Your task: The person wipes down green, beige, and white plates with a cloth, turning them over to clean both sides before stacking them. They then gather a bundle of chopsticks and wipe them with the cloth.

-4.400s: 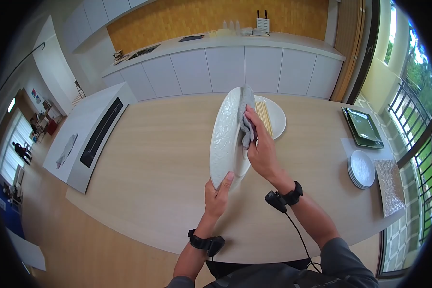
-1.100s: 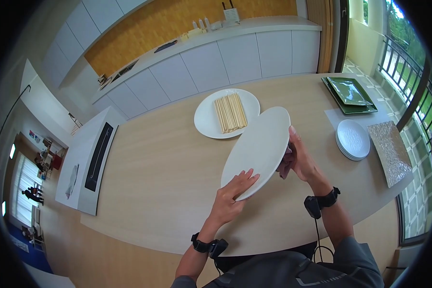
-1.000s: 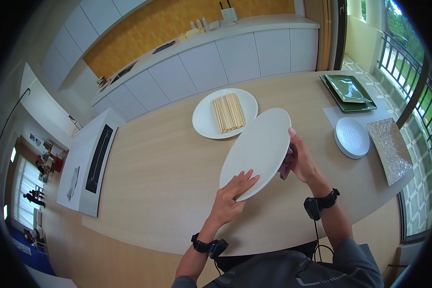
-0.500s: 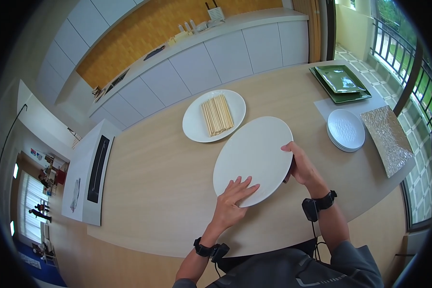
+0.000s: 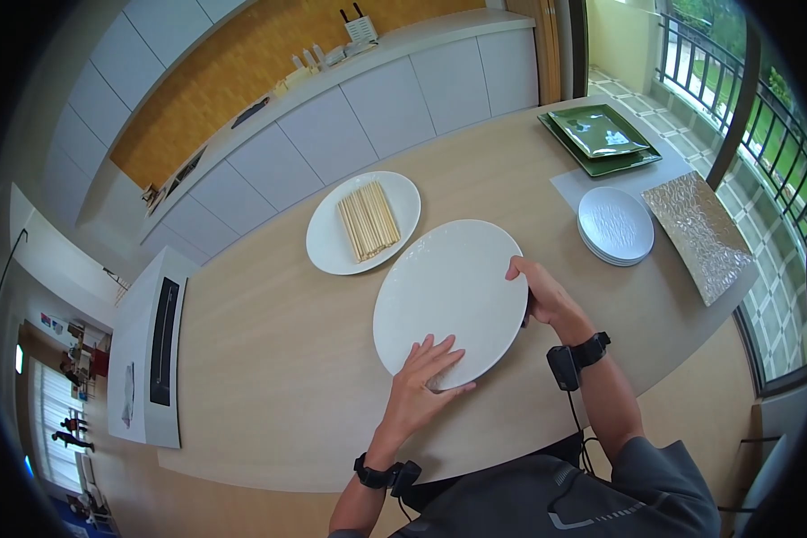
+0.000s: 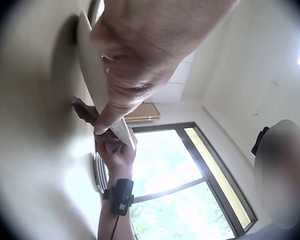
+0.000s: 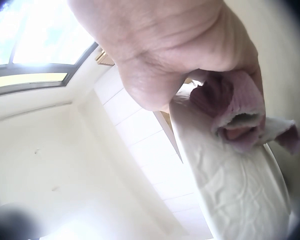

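Note:
A large white oval plate (image 5: 453, 296) is held tilted above the table, its smooth face turned up. My left hand (image 5: 419, 392) grips the near rim, fingers spread over the upper face and thumb at the edge. At the plate's right side my right hand (image 5: 547, 298) has its thumb on top of the rim and its fingers behind. In the right wrist view those fingers press a purple-grey cloth (image 7: 237, 107) against the embossed side of the plate (image 7: 230, 185). The cloth (image 6: 83, 110) also shows below the plate's edge in the left wrist view; the head view mostly hides it.
Beyond the held plate, another white plate (image 5: 325, 242) bears a bundle of pale sticks (image 5: 368, 221). On the right are stacked white plates (image 5: 616, 224), green square plates (image 5: 598, 132) and a textured silvery tray (image 5: 699, 238). A white unit (image 5: 145, 350) adjoins the table's left end.
The plate was upright with the cloth on it; it has since tipped flatter, smooth face up. The right hand has gone behind the rim with the cloth. The left fingers have spread over the face.

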`<control>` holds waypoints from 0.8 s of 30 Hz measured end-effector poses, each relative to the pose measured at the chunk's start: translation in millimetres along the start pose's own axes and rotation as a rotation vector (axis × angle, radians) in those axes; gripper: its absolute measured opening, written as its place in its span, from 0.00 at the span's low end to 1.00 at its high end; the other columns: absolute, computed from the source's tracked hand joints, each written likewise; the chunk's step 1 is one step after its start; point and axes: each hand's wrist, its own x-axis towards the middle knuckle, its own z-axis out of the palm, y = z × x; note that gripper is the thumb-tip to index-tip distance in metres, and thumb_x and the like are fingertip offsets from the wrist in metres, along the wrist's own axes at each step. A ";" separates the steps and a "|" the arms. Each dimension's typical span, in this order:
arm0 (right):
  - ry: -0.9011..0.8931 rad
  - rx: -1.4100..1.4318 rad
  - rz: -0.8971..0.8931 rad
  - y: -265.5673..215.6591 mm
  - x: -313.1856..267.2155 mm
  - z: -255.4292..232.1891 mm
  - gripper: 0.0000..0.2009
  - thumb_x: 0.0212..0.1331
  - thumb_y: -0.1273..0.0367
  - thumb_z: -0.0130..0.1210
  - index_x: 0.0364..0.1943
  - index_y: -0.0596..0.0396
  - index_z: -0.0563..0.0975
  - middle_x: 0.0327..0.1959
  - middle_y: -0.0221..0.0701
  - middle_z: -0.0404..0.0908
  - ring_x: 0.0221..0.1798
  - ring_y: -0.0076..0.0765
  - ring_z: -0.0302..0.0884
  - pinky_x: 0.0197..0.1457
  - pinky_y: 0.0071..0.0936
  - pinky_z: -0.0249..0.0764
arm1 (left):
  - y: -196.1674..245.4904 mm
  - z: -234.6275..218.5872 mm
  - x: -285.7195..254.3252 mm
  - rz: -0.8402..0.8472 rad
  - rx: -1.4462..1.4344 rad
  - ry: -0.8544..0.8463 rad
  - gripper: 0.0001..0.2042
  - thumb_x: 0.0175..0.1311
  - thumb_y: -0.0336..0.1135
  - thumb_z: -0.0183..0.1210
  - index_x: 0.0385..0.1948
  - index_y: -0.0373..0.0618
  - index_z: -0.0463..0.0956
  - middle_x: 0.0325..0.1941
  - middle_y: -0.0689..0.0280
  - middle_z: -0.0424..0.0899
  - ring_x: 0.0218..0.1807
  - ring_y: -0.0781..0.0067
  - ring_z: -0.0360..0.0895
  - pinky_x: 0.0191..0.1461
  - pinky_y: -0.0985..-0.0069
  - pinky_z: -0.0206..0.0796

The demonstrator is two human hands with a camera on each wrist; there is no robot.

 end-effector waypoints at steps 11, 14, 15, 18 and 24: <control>-0.012 -0.024 -0.010 3.9 11.0 -13.2 0.17 0.55 0.60 0.50 0.37 0.62 0.74 0.23 0.35 0.75 0.15 0.34 0.71 0.11 0.33 0.63 | -121.5 -31.0 11.9 -0.375 -0.318 0.512 0.16 0.71 0.35 0.60 0.55 0.35 0.77 0.49 0.59 0.83 0.50 0.72 0.79 0.57 0.74 0.70; -0.006 -0.045 -0.020 8.4 18.5 -24.1 0.17 0.57 0.60 0.51 0.38 0.62 0.75 0.25 0.34 0.77 0.19 0.32 0.74 0.14 0.32 0.66 | -131.2 -32.3 17.3 -0.471 -0.344 0.500 0.19 0.72 0.35 0.59 0.59 0.34 0.73 0.44 0.63 0.82 0.47 0.77 0.78 0.53 0.79 0.69; -0.023 -0.067 -0.021 9.2 19.5 -26.8 0.17 0.59 0.60 0.52 0.39 0.63 0.75 0.27 0.34 0.78 0.22 0.31 0.76 0.17 0.31 0.68 | -133.8 -31.2 18.6 -0.494 -0.393 0.490 0.19 0.72 0.34 0.59 0.61 0.35 0.72 0.42 0.64 0.82 0.46 0.77 0.77 0.52 0.80 0.68; 0.054 0.028 -0.057 6.3 13.6 -18.1 0.16 0.62 0.63 0.52 0.41 0.66 0.76 0.31 0.34 0.80 0.28 0.29 0.79 0.26 0.26 0.74 | -146.6 -21.2 21.7 -0.466 -0.353 0.476 0.20 0.73 0.34 0.57 0.61 0.32 0.69 0.40 0.61 0.81 0.47 0.73 0.79 0.53 0.76 0.70; 0.097 -0.232 -0.062 4.7 16.7 -32.7 0.17 0.63 0.65 0.55 0.44 0.72 0.78 0.37 0.38 0.83 0.35 0.31 0.82 0.37 0.26 0.78 | -152.2 -16.7 22.8 -0.471 -0.497 0.455 0.18 0.73 0.31 0.57 0.59 0.33 0.73 0.42 0.63 0.84 0.43 0.79 0.78 0.49 0.81 0.69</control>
